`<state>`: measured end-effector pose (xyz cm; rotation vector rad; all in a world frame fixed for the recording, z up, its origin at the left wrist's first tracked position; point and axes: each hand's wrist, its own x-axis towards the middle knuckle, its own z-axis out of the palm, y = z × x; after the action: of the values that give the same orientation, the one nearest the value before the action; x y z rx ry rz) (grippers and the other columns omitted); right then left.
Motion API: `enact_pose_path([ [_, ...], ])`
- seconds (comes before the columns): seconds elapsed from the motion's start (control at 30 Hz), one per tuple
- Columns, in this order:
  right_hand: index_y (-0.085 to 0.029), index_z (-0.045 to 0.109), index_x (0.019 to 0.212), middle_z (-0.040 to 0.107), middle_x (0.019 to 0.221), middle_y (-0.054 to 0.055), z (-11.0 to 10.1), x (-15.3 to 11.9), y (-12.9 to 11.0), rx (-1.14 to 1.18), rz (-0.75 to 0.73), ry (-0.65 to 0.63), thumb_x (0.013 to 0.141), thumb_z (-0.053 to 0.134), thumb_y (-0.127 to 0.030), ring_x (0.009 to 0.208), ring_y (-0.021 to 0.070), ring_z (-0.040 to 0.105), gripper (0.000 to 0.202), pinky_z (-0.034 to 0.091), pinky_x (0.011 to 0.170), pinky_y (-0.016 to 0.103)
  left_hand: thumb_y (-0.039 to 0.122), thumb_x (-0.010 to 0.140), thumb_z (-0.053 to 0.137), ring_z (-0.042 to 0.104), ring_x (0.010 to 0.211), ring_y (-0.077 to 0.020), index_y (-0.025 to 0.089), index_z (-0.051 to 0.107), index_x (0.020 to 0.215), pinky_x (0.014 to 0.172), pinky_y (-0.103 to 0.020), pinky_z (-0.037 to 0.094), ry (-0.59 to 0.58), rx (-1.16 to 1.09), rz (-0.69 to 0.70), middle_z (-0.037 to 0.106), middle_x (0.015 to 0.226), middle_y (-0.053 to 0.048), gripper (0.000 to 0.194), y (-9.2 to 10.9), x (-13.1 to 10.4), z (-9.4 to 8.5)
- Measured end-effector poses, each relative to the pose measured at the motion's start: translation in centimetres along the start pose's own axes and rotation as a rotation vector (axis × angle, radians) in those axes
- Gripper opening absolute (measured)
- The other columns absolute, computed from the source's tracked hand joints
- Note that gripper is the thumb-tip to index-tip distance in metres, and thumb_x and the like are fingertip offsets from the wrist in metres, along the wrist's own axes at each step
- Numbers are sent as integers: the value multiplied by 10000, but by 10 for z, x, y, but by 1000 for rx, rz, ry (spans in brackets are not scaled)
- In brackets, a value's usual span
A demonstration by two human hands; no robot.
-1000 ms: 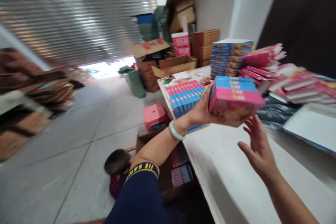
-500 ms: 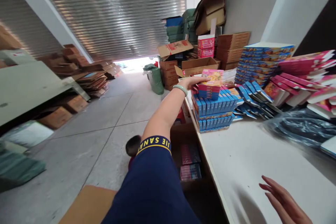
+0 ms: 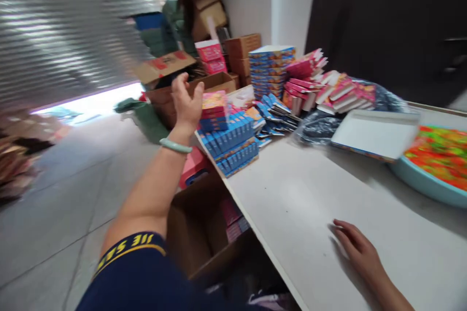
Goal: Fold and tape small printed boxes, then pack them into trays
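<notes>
My left hand (image 3: pixel 187 99), with a pale green bangle at the wrist, is raised with its fingers apart and nothing in them. Just beside it, a short stack of small pink and blue boxes (image 3: pixel 214 111) sits on top of rows of blue boxes (image 3: pixel 231 143) at the table's left edge. Low over the white table (image 3: pixel 299 214), or resting on it, my right hand (image 3: pixel 359 250) has its fingers extended and holds nothing. Whether it touches the surface I cannot tell.
Loose blue boxes (image 3: pixel 275 114), pink boxes (image 3: pixel 343 92) and a tall stack of trays (image 3: pixel 272 73) stand at the back. On the right, a white tray (image 3: pixel 375 131) leans on a blue basin (image 3: pixel 423 180) of bright pieces. Below the edge is an open carton (image 3: pixel 193 233).
My left hand has let go of the small pink and blue boxes and lifted off them. The view has swung right, bringing the basin and white tray into sight.
</notes>
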<state>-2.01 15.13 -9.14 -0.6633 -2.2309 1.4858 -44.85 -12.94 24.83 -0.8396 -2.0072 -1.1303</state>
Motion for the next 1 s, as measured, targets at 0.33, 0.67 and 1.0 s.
enact_pose_path([
  [0.33,-234,733,988,725,1021,98,6,18,-5,-27,-105,7,923,538,-422,946,263,682,279,556,825,384,252,762,703,639,1003,-235,162,699,972,923,-322,476,-1316,-4,76,705,1044,-101,228,82,-143,286],
  [0.67,-221,723,1020,735,955,111,-5,52,0,350,179,41,845,637,-531,807,251,685,367,570,704,377,204,937,408,622,803,-155,136,307,1472,756,-267,501,-960,-112,-239,680,980,-88,549,53,-147,441],
  [1.0,-251,600,914,654,1070,58,-74,229,-36,995,502,438,818,709,-451,859,188,686,246,551,562,241,220,866,584,533,1167,-271,146,582,1124,1022,-412,427,-843,55,87,605,1227,-140,269,56,-141,445],
])
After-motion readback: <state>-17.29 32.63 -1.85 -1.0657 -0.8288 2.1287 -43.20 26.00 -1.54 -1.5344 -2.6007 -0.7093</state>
